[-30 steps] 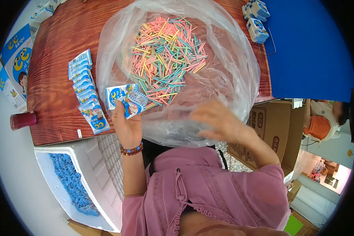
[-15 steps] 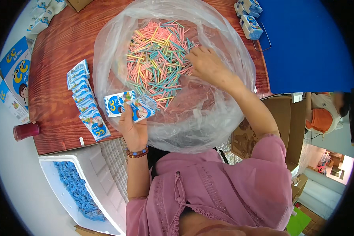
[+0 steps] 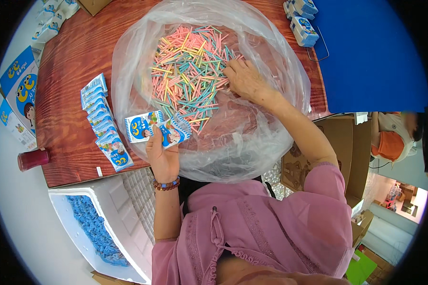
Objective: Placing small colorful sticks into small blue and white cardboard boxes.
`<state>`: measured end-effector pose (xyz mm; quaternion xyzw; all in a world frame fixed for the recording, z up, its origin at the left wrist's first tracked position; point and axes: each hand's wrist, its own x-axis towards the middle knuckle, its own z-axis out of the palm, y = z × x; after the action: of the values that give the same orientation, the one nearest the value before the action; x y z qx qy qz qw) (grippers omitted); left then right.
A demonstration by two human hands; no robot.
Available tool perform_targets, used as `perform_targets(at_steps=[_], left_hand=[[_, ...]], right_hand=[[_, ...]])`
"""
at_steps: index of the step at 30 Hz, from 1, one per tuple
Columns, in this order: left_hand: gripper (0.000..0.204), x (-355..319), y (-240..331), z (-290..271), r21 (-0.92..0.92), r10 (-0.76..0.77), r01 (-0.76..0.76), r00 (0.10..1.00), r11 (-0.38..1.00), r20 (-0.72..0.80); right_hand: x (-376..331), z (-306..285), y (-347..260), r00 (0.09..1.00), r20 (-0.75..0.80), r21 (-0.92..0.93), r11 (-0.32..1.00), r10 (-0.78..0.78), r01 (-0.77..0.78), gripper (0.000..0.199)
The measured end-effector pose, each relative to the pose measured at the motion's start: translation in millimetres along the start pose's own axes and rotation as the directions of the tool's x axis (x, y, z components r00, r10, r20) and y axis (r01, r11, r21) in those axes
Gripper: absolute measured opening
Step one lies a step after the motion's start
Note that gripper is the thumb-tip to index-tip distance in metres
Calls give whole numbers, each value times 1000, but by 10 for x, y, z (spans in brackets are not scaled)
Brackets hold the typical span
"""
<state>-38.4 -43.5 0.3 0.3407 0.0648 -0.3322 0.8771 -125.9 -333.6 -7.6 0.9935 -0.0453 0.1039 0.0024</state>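
The person's left hand pinches blue-and-white packets between thumb and fingers, over the near left edge of the plastic bag. Just beyond that grip, up and to its right, lie the candy sticks, pink, yellow and blue. The right hand dips its curled fingertips into their right edge; I can't tell whether it grasps any. Left of the pinching hand, a row of packets overlaps on the table.

Sticks are lying in the bag on the worktop, a packet row is sitting left, a jar farther left!
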Motion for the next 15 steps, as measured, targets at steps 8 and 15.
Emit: perform_targets(at_steps=[8,15], left_hand=[[21,-5,-6,-3,-2,-8,8,1000,1000,19],[21,-6,4,4,-6,6,-6,1000,1000,1]], right_hand=[[52,43,-58,984,-109,154,980,141,-124,26],[153,13,-70,982,75,-59,983,176,-172,23]])
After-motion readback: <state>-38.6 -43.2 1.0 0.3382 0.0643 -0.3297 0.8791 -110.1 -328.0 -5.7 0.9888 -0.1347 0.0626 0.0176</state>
